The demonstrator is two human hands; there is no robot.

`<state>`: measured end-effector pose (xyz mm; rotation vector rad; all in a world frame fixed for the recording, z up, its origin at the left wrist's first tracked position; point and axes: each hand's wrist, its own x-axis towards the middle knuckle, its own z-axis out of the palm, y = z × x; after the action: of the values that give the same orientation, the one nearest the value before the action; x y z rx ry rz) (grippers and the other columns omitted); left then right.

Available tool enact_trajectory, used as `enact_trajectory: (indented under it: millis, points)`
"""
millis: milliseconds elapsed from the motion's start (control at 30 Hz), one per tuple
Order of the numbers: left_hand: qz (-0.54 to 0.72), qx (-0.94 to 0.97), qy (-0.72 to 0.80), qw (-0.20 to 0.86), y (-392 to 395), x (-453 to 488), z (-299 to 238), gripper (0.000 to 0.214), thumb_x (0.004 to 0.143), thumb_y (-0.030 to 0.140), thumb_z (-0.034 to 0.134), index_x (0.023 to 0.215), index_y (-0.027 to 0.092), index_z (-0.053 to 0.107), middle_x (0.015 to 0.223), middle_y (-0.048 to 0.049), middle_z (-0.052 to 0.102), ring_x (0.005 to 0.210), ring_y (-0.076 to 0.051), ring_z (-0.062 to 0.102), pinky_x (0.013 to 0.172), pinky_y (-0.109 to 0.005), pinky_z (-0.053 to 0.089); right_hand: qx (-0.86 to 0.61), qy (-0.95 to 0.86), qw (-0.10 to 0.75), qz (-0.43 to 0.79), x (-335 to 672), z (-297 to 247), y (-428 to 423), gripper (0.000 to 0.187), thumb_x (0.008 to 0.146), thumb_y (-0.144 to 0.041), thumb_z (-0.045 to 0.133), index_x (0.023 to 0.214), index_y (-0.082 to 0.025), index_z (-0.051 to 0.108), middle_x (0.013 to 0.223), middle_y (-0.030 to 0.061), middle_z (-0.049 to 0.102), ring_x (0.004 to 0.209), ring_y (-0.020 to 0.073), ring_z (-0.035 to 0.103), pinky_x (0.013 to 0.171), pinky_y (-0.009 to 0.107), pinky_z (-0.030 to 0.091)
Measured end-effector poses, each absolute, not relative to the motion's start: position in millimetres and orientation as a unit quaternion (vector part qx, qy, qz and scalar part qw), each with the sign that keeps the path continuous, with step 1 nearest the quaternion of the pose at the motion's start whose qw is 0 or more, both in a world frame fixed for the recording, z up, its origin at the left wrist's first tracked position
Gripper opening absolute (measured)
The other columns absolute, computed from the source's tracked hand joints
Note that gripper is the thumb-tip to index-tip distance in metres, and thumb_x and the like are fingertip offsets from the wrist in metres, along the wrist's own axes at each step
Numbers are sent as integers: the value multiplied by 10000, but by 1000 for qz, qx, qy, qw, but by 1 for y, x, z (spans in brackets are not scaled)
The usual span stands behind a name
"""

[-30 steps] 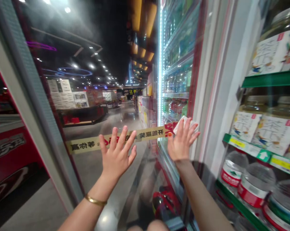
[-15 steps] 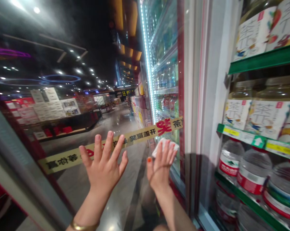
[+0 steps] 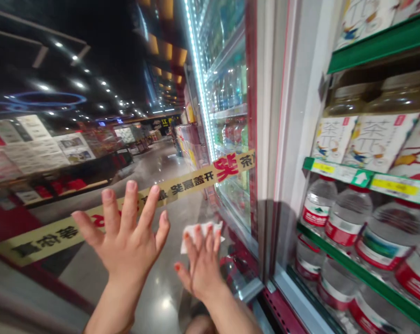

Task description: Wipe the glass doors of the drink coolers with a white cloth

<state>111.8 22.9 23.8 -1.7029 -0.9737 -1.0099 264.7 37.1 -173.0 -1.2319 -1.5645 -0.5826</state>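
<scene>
My left hand [image 3: 128, 236] is spread wide, fingers apart, in front of a glass door crossed by a yellow sticker strip [image 3: 192, 181] with reversed lettering. Nothing is in it; its fingertips overlap the strip. To its right and lower down, my right hand [image 3: 203, 264] presses a white tissue [image 3: 211, 227] with its fingers laid out over it. The tissue pokes out beyond the fingertips; the rest is hidden behind the fingers. It appears to lie against the glass, below the strip.
On the right, green-edged fridge shelves hold tea bottles [image 3: 371, 141] and large water bottles [image 3: 349, 218]. A pale door frame [image 3: 267, 139] stands between. Through the glass are a lit drinks fridge [image 3: 227, 102], an aisle floor [image 3: 154, 167] and stacked boxes [image 3: 32, 148].
My right hand has moved down and left with the tissue, away from the strip. My left hand appears farther left and larger. The view has shifted right and slightly down.
</scene>
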Motion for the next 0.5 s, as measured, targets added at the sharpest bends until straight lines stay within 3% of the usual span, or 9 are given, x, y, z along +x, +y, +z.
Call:
enact_trajectory:
  millis: [67, 100, 233, 267, 333, 367, 467, 500]
  points:
    - [-407, -694, -394, 444, 23, 111, 24, 835, 1001, 428, 675, 1739, 429, 285, 1841, 38, 177, 1734, -338, 92, 1410, -575, -149, -474, -682, 492, -259, 268, -196, 37, 831, 981, -570, 613, 1741, -462, 293, 1798, -54, 385, 1732, 364, 148, 1339, 733, 328]
    - [-407, -696, -394, 441, 22, 111, 24, 835, 1001, 436, 677, 1738, 429, 286, 1842, 43, 171, 1736, -338, 85, 1410, -578, -150, -492, -653, 514, -261, 279, -207, 39, 808, 1001, -534, 603, 1741, -467, 286, 1806, -47, 371, 1731, 358, 156, 1340, 722, 333]
    - [-409, -700, -406, 421, 21, 112, 25, 821, 1010, 458, 674, 1731, 460, 282, 1841, 75, 158, 1736, -348, 80, 1408, -623, -144, -604, -463, 606, -232, 315, -233, 46, 779, 1095, -274, 326, 1796, -211, -9, 1867, 203, 11, 1735, 415, 10, 1287, 805, 319]
    - [-410, -702, -411, 413, 21, 112, 25, 815, 1013, 464, 671, 1729, 470, 282, 1841, 85, 153, 1735, -355, 80, 1405, -637, -144, -620, -438, 612, -221, 309, -234, 44, 779, 1094, -255, 286, 1786, -157, -57, 1855, 235, -60, 1732, 422, -29, 1277, 815, 319]
    - [-415, -705, -421, 392, 19, 112, 26, 802, 1015, 480, 668, 1721, 492, 288, 1841, 108, 138, 1733, -375, 72, 1399, -665, -154, -628, -455, 596, -207, 280, -232, 35, 785, 1091, -290, 316, 1786, -123, -9, 1854, 239, -33, 1730, 432, -14, 1262, 809, 353]
    - [-420, -707, -424, 381, 19, 112, 26, 792, 1017, 489, 661, 1717, 504, 289, 1841, 119, 129, 1731, -384, 71, 1394, -676, -162, -608, -507, 573, -214, 261, -231, 30, 787, 1087, -346, 367, 1794, -161, 76, 1865, 192, 48, 1731, 425, 20, 1264, 788, 377]
    - [-421, -711, -431, 363, 17, 112, 27, 768, 1031, 498, 634, 1711, 530, 278, 1838, 146, 101, 1730, -385, 57, 1392, -675, -179, -493, -675, 486, -255, 230, -232, 20, 693, 1034, -546, 491, 1711, -469, 366, 1817, -118, 320, 1742, 292, 108, 1334, 609, 407]
    - [-419, -711, -431, 366, 16, 113, 27, 769, 1034, 498, 633, 1713, 529, 273, 1838, 145, 97, 1731, -377, 51, 1395, -662, -179, -471, -693, 477, -265, 233, -236, 20, 657, 1022, -564, 515, 1670, -528, 412, 1787, -166, 369, 1741, 266, 117, 1351, 579, 391]
